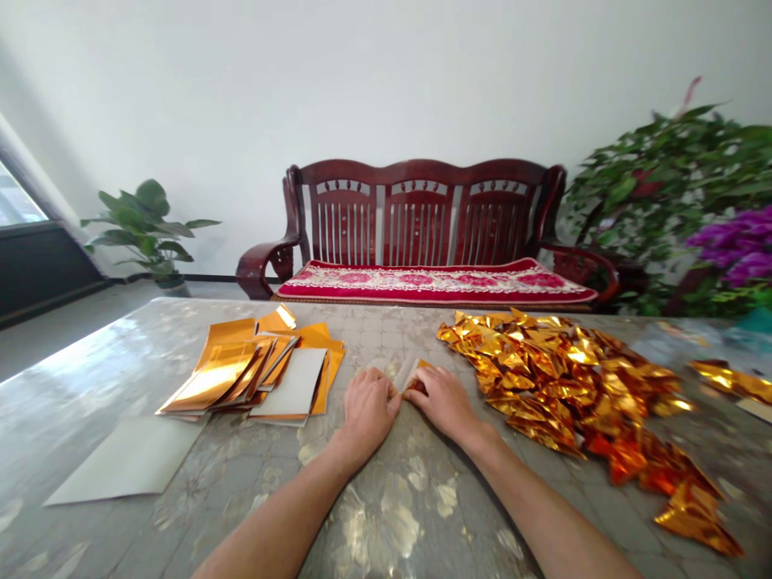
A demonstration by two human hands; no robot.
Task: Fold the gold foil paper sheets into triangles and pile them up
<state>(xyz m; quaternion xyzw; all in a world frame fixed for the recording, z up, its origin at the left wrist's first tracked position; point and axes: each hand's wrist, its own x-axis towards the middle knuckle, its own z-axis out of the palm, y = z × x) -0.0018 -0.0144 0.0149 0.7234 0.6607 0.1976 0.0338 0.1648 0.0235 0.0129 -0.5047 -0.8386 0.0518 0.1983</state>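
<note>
Both hands meet at the middle of the table, fingers pinched on one piece of gold foil paper [408, 371]. Its pale back faces up in a narrow strip, and a bit of gold shows near the right fingers. My left hand [367, 404] is closed on the left side of the paper. On the right side, my right hand [445, 402] grips it between thumb and fingers. Much of the paper is hidden by the hands. To the left lies a loose stack of flat gold foil sheets [232, 366]; to the right is a heap of folded gold foil pieces [560, 378].
A pale sheet [126, 460] lies at the left of the patterned tabletop [386, 523]. Clear plastic [669, 342] and more gold foil [732, 378] sit at the far right. Behind the table stand a wooden bench [419, 213] and potted plants [148, 229].
</note>
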